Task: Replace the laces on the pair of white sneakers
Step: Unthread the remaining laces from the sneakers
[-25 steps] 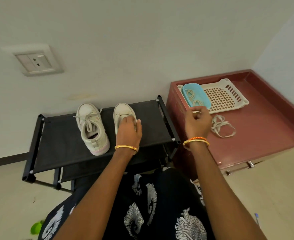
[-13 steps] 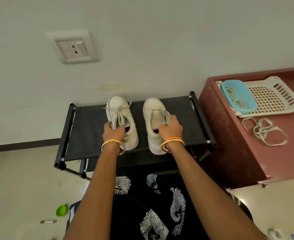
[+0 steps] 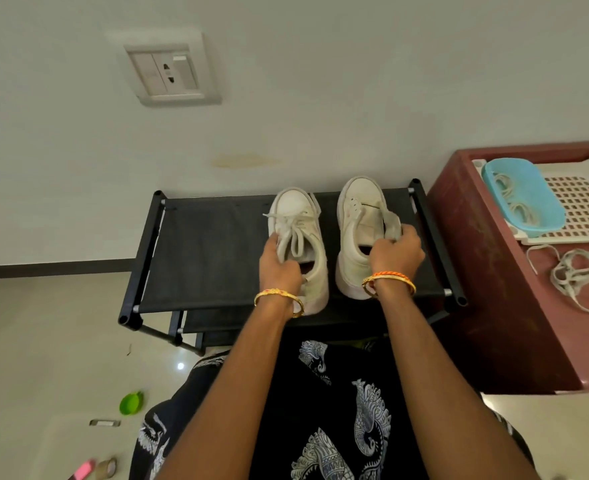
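Resting side by side on the black shoe rack (image 3: 217, 258): laced left sneaker (image 3: 298, 237), left hand (image 3: 279, 261) gripping its laces; unlaced right sneaker (image 3: 357, 233), right hand (image 3: 395, 252) pinching its tongue.

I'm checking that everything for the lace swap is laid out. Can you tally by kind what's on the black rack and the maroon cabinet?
White sneakers on the black rack: 2, laced sneaker and unlaced sneaker
Blue basket: 1
White perforated tray: 1
Loose lace pile on the maroon cabinet: 1
Total: 5
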### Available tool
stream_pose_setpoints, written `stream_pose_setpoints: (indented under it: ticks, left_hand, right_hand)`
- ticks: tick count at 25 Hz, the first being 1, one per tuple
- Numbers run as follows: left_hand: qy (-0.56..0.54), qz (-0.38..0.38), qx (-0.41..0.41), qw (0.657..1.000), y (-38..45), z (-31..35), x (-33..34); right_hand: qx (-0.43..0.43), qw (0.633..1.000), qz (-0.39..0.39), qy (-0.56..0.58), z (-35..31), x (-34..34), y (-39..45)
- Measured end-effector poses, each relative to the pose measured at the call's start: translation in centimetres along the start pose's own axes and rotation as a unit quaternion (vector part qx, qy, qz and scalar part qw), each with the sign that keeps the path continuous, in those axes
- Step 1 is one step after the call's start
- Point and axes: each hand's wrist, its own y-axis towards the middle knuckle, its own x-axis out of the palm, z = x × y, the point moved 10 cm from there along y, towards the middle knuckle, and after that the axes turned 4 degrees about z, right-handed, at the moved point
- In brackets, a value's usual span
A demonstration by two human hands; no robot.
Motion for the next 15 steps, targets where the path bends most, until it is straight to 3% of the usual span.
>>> stream_pose_setpoints:
  ticks: [2, 4, 6, 8, 11, 15]
  left_hand:
    - [0.016, -0.012, 0.0, 1.0, -0.9, 0.0, 0.5]
    - [0.034, -0.012, 0.011, 0.999, -1.0, 0.4, 0.4]
    - [0.05, -0.01, 0.031, 0.998, -0.7, 0.9, 0.2]
    - [0.059, -0.003, 0.049, 0.997, -0.5, 1.4, -0.2]
    - [0.071, -0.006, 0.071, 0.995, -0.4, 1.8, -0.5]
    - [0.095, -0.022, 0.09, 0.991, -0.2, 2.1, -0.3]
  right_hand:
    - [-0.016, 0.999, -0.015, -0.039, 0.1, -0.2, 0.4]
    - [-0.155, 0.982, -0.012, -0.108, -2.3, 0.1, -0.2]
    - [-0.353, 0.926, -0.048, -0.126, -6.2, 2.0, -2.6]
    - [-0.459, 0.862, -0.15, -0.153, -8.4, 5.1, -5.7]
    - [-0.471, 0.793, -0.266, -0.282, -8.1, 9.2, -8.1]
    - [-0.427, 0.815, -0.291, -0.261, -8.5, 10.0, -7.3]
